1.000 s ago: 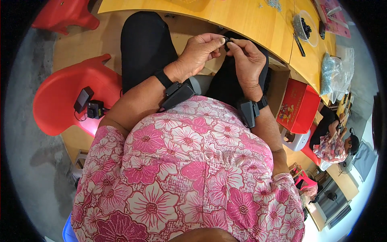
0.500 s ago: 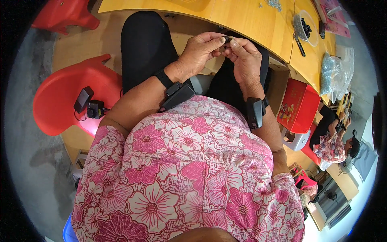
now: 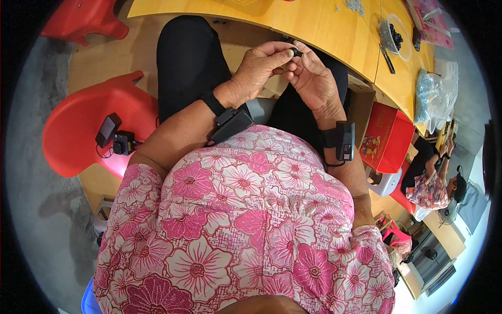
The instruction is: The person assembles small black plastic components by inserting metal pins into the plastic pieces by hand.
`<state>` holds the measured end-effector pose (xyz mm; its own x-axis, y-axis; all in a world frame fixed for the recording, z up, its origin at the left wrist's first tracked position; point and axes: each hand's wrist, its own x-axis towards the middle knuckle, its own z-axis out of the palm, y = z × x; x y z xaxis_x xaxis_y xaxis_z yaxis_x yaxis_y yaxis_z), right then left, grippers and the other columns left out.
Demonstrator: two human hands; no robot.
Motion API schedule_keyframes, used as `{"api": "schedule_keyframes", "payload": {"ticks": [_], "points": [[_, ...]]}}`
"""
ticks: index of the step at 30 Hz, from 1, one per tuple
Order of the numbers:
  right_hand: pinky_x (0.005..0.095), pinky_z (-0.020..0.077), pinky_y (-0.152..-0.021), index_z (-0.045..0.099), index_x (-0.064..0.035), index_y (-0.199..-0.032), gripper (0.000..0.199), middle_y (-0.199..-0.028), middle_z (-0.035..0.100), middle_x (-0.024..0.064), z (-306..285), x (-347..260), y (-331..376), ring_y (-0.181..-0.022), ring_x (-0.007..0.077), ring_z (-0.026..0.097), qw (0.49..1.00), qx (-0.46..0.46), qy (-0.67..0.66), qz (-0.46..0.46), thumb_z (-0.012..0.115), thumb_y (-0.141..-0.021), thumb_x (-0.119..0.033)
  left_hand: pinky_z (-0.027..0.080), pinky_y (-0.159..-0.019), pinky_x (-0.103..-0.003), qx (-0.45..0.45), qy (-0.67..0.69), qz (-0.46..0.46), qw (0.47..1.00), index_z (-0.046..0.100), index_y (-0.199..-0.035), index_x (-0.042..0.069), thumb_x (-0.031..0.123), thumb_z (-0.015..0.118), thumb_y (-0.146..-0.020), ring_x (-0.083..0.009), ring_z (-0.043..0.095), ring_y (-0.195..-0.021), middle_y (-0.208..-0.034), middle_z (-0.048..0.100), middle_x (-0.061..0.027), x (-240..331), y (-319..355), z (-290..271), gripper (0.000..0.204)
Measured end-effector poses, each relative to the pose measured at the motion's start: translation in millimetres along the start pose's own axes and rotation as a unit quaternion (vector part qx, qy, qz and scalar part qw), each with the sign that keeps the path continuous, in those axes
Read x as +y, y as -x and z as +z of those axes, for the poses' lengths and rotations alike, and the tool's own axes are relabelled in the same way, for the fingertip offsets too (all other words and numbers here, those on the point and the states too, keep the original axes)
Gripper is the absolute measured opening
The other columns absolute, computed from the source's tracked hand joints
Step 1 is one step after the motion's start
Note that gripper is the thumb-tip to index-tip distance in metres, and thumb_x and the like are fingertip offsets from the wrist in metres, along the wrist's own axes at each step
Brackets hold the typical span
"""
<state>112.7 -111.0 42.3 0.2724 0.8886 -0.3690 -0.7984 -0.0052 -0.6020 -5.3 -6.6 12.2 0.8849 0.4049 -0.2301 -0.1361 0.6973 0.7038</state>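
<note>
I see both hands raised together over the lap, just short of the worktop edge at twelve o'clock. My left hand pinches a small dark part between thumb and forefinger; its grip is pressed together on that piece. My right hand meets it from three o'clock, fingertips touching the same part, grip closed around it too. What the part is, I cannot tell. Each wrist carries a black strapped device. On the worktop at one o'clock stands a clear bowl of dark bits, well apart from the hands. A red box sits at three o'clock, a red chair at nine o'clock.
</note>
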Motion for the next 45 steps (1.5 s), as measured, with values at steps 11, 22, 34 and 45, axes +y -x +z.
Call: {"api": "schedule_keyframes", "payload": {"ticks": [11, 22, 34, 45], "points": [[0.0264, 0.0492, -0.074, 0.048, -0.0049, -0.12, 0.034, -0.094, 0.059, 0.0036, 7.0, 3.5, 3.5, -0.079, 0.0116, 0.059, 1.0, 0.011, 0.009, -0.005, 0.057, -0.088, -0.012, 0.05, -0.076, -0.025, -0.016, -0.015, 0.013, 1.0, 0.055, -0.114, 0.006, 0.02, 0.055, -0.091, -0.0094, 0.058, -0.084, -0.095, 0.06, -0.0016, -0.1, 0.6, -1.9, 0.027], [0.0267, 0.049, -0.074, 0.049, -0.0045, -0.118, 0.032, -0.089, 0.061, 0.0042, 10.7, 5.2, 3.8, -0.078, 0.0124, 0.06, 0.999, 0.026, -0.019, -0.021, 0.056, -0.088, -0.011, 0.049, -0.076, -0.024, -0.009, -0.018, 0.013, 1.0, 0.054, -0.114, 0.007, 0.02, 0.055, -0.091, -0.0086, 0.057, -0.084, -0.093, 0.059, -0.0002, 4.3, 2.9, 2.0, 0.027], [0.0279, 0.0478, -0.069, 0.056, -0.0052, -0.099, 0.014, -0.077, 0.056, 0.0016, 7.5, -3.4, 3.3, -0.069, 0.013, 0.055, 0.995, 0.1, 0.007, -0.001, 0.057, -0.087, -0.013, 0.047, -0.072, -0.022, -0.012, -0.334, 0.179, 0.925, 0.063, -0.101, 0.002, 0.015, 0.063, -0.084, -0.0087, 0.056, -0.079, -0.089, 0.06, -0.0014, 8.5, -8.4, -8.0, 0.021], [0.0276, 0.0447, -0.065, 0.056, -0.007, -0.093, 0.012, -0.073, 0.053, -0.0001, 13.1, -7.8, 2.7, -0.065, 0.0118, 0.051, 0.987, 0.148, 0.048, 0.038, 0.059, -0.086, -0.016, 0.048, -0.07, -0.022, -0.01, -0.383, 0.151, 0.911, 0.066, -0.096, 0.002, 0.012, 0.066, -0.081, -0.0078, 0.059, -0.077, -0.083, 0.066, -0.0024, 12.5, -8.3, -7.4, 0.019]]}}
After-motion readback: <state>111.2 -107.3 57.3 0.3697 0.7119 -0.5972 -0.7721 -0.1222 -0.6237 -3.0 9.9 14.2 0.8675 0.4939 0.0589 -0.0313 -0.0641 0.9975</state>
